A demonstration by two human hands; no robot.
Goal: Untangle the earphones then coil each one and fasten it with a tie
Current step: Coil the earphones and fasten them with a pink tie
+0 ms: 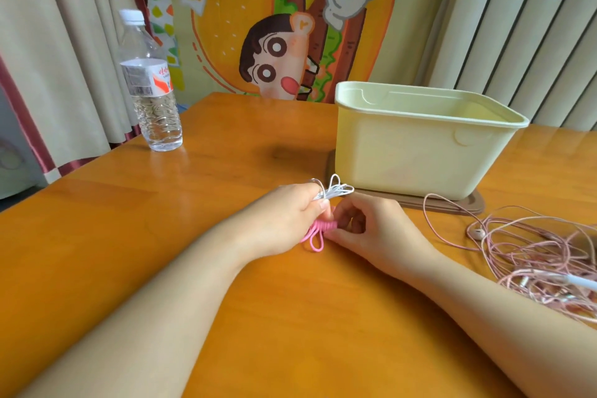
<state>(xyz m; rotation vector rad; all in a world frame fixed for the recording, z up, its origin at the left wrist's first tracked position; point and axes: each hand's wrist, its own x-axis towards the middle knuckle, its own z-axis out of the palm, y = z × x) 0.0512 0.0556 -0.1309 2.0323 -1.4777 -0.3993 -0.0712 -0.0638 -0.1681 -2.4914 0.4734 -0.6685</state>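
Observation:
My left hand [287,216] grips a coiled white earphone cable [334,191], whose loops stick out past my fingers. Just below it lies a pink coiled tie [318,233], with loops hanging onto the table. My right hand [365,229] pinches the pink tie at its wound middle, close against the left hand. A tangled heap of pale pink earphone cables [533,255] lies on the table to the right, with a white earbud [477,233] showing at its left side.
A cream plastic box [416,152] stands on its brown lid [452,203] behind my hands. A clear water bottle [150,84] stands at the back left of the orange wooden table [161,220]. Curtains and a cartoon cloth hang behind.

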